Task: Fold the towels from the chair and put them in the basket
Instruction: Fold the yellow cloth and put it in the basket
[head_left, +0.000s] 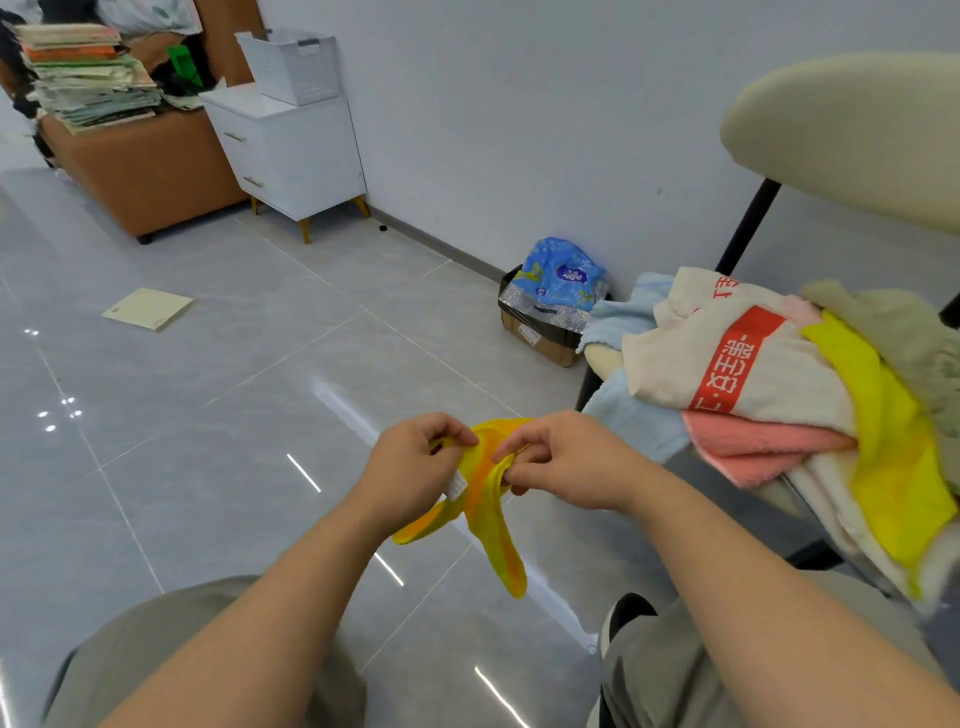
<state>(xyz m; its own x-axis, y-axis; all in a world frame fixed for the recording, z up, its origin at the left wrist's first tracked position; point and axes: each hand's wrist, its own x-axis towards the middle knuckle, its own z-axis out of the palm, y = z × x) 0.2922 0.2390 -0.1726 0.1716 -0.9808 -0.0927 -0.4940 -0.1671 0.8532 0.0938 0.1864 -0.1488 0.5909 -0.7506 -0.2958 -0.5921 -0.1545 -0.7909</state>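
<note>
Chair (852, 130) heaped with loose towels (753, 374) stood by the wall; a white basket (291, 65) sat on a cabinet (296, 150) far to the chair's left. Just left of the chair, a yellow towel (483, 499) hung pinched by left hand (410, 467) and right hand (566, 462).

Chair (857, 140) — right side off-frame

bunched yellow towel (485, 499) dangles midair, other towels (753, 374) heaped on the chair (841, 124).
</note>
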